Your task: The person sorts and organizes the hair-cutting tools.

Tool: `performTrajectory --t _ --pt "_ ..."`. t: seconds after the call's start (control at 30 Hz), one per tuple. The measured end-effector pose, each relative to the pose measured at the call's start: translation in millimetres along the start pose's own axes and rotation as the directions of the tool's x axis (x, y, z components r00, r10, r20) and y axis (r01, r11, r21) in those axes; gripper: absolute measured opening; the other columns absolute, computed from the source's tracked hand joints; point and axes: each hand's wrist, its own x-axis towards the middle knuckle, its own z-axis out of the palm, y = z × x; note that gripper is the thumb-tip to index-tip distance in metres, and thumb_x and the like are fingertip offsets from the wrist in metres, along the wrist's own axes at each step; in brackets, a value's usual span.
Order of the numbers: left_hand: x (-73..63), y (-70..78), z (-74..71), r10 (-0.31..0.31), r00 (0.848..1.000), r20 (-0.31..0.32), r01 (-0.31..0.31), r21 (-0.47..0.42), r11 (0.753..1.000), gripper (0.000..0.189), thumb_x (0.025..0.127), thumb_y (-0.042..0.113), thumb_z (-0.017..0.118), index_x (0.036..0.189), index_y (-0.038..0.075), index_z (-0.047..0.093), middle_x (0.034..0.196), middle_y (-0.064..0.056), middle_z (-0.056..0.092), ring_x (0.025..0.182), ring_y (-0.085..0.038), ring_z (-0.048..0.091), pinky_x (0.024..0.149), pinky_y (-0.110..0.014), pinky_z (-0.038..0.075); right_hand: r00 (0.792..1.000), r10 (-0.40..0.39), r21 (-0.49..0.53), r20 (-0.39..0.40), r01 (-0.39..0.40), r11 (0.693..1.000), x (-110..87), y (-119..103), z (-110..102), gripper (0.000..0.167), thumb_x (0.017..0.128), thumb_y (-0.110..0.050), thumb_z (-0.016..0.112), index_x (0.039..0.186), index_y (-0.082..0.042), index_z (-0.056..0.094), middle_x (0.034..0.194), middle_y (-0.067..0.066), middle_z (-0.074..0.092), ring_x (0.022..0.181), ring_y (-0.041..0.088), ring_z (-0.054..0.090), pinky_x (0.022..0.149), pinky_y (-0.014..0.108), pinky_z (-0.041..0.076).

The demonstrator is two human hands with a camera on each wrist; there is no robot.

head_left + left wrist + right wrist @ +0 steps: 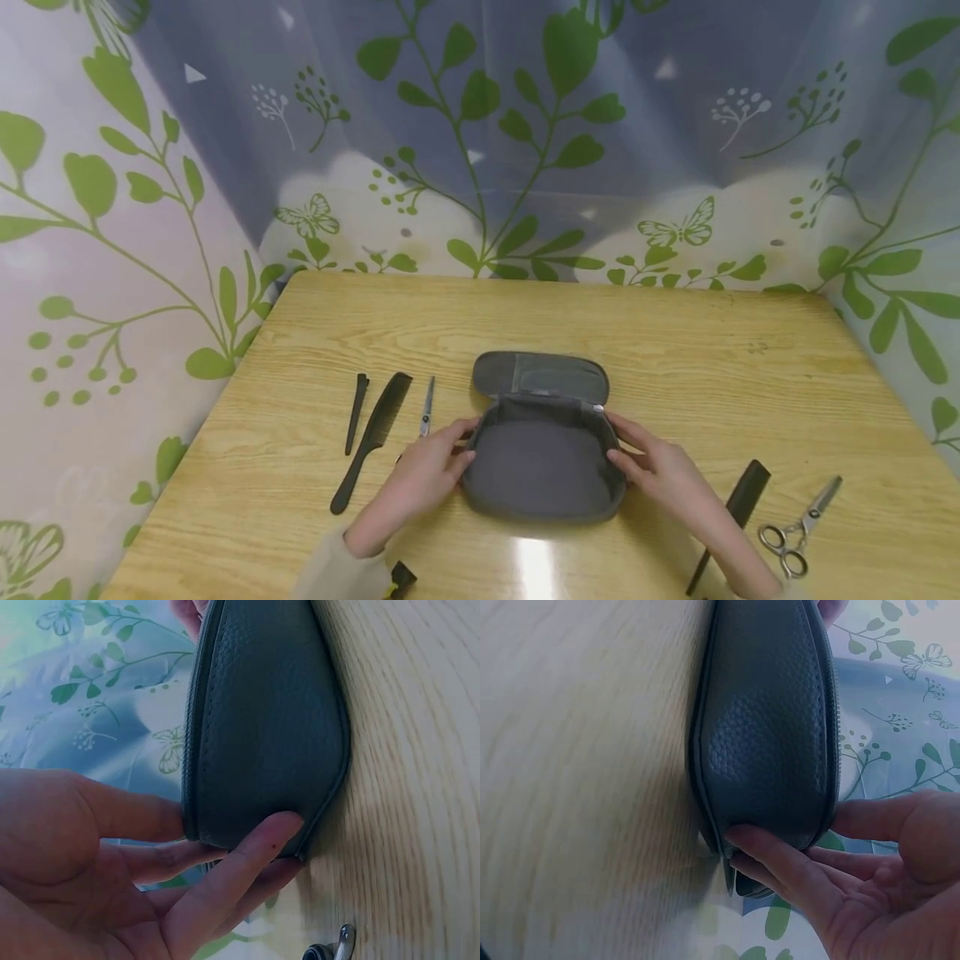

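Observation:
A dark grey zippered case (543, 467) sits on the table with its lid (558, 377) folded open toward the back. Inside, only its bare lining shows. My left hand (431, 462) grips the case's left side, the thumb at the zipper rim and the fingers along the outer wall. On the opposite side, my right hand (660, 471) holds it the same way. Both wrist views show fingertips against the pebbled side wall (270, 727), low near the table. Slim scissors (427, 408) lie just beyond my left hand, which partly hides their handles.
Left of the case lie a black handled comb (372, 437) and a narrow black hair clip (356, 414). A black comb (746, 496), partly under my right forearm, and silver scissors (802, 529) lie at the right. A black object (403, 577) with some yellow shows by the left sleeve. Patterned curtain (525, 167) borders the table.

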Motion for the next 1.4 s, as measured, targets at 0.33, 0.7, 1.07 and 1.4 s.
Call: performTrajectory --t 0.33,0.7,1.07,1.4 --pt "-4.9 3.7 -3.6 -0.008 1.0 0.007 0.007 0.024 1.0 0.042 0.099 0.005 0.062 0.14 -0.001 0.054 0.135 -0.022 0.062 0.111 -0.037 0.068 0.088 -0.048 0.058 1.0 0.006 0.005 0.006 -0.006 1.0 -4.2 -2 1 0.056 0.1 -0.01 0.063 0.15 0.003 0.043 0.148 0.031 0.045 0.108 0.043 0.068 0.071 0.029 0.061" --pt "6.5 -2.8 -16.6 0.006 0.996 -0.094 0.005 0.113 0.994 0.027 0.103 0.017 0.06 0.127 0.008 0.069 0.114 -0.011 0.074 0.095 -0.028 0.074 0.074 -0.04 0.06 1.0 0.013 -0.036 0.003 -0.012 0.999 -3.9 -1 -2 0.058 0.101 -0.013 0.063 0.154 -0.002 0.04 0.147 0.032 0.046 0.116 0.047 0.063 0.078 0.034 0.061" --pt "9.4 -18.7 -25.6 -0.011 0.918 -0.396 0.197 0.432 0.88 0.024 0.089 0.017 0.079 0.096 0.001 0.063 0.079 -0.01 0.062 0.05 -0.016 0.052 0.041 -0.024 0.038 1.0 -0.008 -0.1 -0.007 0.007 0.995 -4.8 1 -4 0.06 0.101 -0.017 0.064 0.154 -0.004 0.041 0.148 0.029 0.047 0.112 0.042 0.067 0.084 0.043 0.059" --pt "14.7 -30.7 -13.1 0.04 0.924 -0.38 0.237 0.653 0.719 0.042 0.078 0.027 0.089 0.073 0.002 0.056 0.064 -0.006 0.051 0.045 -0.017 0.05 0.036 -0.03 0.041 1.0 -0.006 -0.092 0.001 0.006 0.996 -5.4 1 -3 0.061 0.1 -0.016 0.065 0.154 -0.001 0.039 0.145 0.031 0.049 0.112 0.043 0.066 0.085 0.043 0.059"
